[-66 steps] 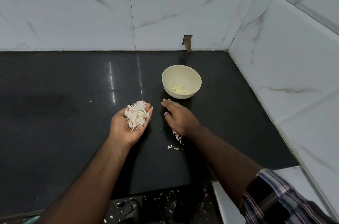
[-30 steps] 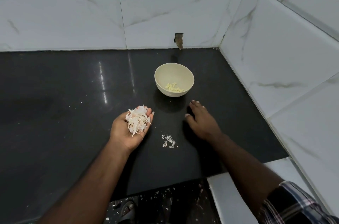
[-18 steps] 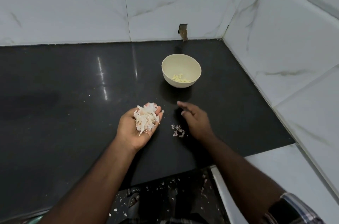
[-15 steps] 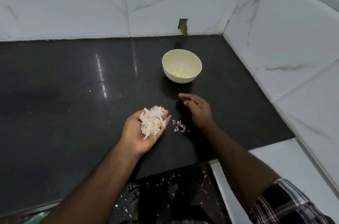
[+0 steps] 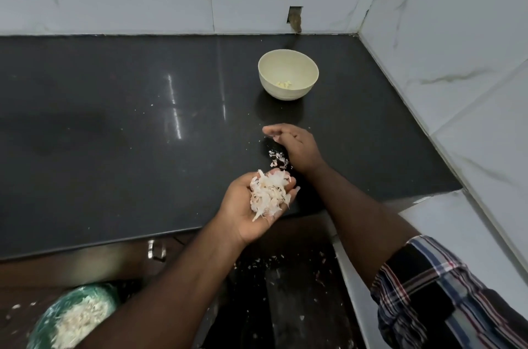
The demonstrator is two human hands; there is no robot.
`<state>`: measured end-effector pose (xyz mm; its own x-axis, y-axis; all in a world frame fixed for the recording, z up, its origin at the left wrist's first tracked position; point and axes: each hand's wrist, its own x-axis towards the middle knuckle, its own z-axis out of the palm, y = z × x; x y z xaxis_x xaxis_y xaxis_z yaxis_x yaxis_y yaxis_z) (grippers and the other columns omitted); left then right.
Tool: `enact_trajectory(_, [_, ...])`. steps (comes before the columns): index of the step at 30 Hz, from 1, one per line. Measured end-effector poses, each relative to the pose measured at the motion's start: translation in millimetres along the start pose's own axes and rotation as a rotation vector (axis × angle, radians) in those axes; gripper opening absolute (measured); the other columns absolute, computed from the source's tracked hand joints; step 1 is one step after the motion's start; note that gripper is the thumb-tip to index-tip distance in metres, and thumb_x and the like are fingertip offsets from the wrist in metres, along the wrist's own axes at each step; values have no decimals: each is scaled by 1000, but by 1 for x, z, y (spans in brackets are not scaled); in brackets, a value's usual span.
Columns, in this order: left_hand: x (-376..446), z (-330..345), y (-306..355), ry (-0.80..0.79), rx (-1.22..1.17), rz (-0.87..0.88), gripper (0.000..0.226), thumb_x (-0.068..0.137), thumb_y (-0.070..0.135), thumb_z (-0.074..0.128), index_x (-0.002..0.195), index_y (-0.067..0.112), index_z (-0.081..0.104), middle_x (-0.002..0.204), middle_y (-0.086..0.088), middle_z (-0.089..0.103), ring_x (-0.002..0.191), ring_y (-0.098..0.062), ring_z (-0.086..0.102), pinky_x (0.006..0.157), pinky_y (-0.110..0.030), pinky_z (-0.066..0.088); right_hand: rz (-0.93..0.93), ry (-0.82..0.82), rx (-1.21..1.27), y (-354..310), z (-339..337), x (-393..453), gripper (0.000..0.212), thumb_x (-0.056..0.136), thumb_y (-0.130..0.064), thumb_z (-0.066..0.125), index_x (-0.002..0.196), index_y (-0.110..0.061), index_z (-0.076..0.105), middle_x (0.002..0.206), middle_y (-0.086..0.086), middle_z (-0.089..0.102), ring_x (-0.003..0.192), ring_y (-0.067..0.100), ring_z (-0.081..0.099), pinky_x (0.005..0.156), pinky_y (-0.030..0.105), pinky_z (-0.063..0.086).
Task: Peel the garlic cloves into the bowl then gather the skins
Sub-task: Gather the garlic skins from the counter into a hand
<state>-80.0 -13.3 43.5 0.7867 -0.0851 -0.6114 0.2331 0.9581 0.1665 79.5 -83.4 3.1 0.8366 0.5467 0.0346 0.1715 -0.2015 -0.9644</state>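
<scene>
while our left hand [image 5: 251,205] sits palm up at the near edge of the desk [image 5: 114,134], fingers loosely cupped around a heap of garlic skins [image 5: 268,195], our right hand [image 5: 294,145] rests edge-down on the black surface with its fingers relaxed and slightly curved, gripping nothing. a small scatter of loose skins [image 5: 277,158] lies on the desk just beside the right hand's heel, between the two hands. the bowl [image 5: 288,74] stands well behind them near the back wall, with a few peeled cloves [image 5: 284,84] in its bottom, so we judge the peeling done and the gathering nearly so.

to finish well, we would use the side of the right hand as a scraper, keeping it flat to the desk and drawing the scraps toward the cupped palm, which should wait just below the desk edge. a slow sweep suits these papery flakes; a quick one would likely flick them to the floor [image 5: 285,277], where bits already lie. below, at the left, a green bin [image 5: 57,317] holds pale scraps.
</scene>
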Motion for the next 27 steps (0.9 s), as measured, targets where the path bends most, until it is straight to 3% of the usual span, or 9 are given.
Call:
enact_trajectory(6, [-15, -29, -46, -52, 23, -88, 31, 92, 13, 45, 89, -1, 72, 99, -20, 70, 85, -34, 72, 78, -47, 61, 43, -87, 175, 2, -2, 8, 35, 78, -18, 46, 96, -14, 76, 108, 12, 75, 108, 22, 69, 97, 32, 53])
enact_trajectory(11, [-6, -56, -65, -1, 9, -135, 30, 85, 6, 44, 88, -4, 73, 97, -23, 71, 81, -37, 73, 74, -50, 62, 121, -75, 291, 8, -1, 22, 34, 92, -3, 42, 93, -13, 75, 98, 5, 76, 97, 12, 71, 92, 28, 52])
enact_trajectory(18, [15, -70, -70, 25, 64, -174, 31, 83, 9, 49, 94, -7, 74, 106, -25, 70, 94, -38, 69, 72, -51, 62, -78, -160, 108, 10, 19, -8, 33, 80, -25, 47, 86, -31, 78, 102, 5, 77, 107, 26, 70, 100, 50, 52])
enact_trajectory(27, [28, -81, -64, -13, 75, -159, 32, 83, 12, 52, 104, -3, 70, 104, -23, 70, 86, -37, 72, 78, -53, 60, -65, -320, 163, 0, 20, -58, 35, 81, -13, 42, 94, -12, 75, 104, 17, 75, 107, 31, 69, 102, 49, 51])
